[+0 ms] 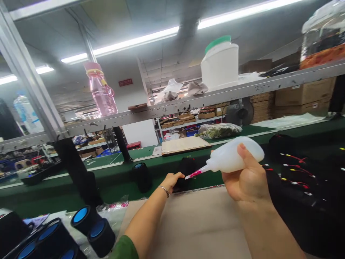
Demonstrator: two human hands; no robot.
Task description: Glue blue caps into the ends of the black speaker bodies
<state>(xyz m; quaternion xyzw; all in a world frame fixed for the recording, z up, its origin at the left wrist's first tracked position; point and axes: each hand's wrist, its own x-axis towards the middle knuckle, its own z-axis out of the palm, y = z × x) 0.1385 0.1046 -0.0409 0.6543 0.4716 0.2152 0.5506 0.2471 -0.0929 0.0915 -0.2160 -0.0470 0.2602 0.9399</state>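
Gripping a white squeeze bottle [234, 155] firmly, the right hand [246, 180] is aiming its pink nozzle at a black cylinder [185, 172] that the left hand [172, 180] is clasping just beyond; no glue is showing yet, and similar blue-capped cylinders [91, 226] are lying nearer, leftward.

- Long bright tube lights [134, 41] run across the grey ceiling [113, 21].
- A grey metal shelf [188, 102] goes across the room on a metal post [29, 75].
- On the shelf stand a pink water bottle [101, 90] and a white jar with a green lid [220, 62].
- A green belt [121, 178] runs under the shelf.
- Brown boxes [304, 93] are stacked far back on the right.
- A small red sign [125, 82] hangs on a white wall.
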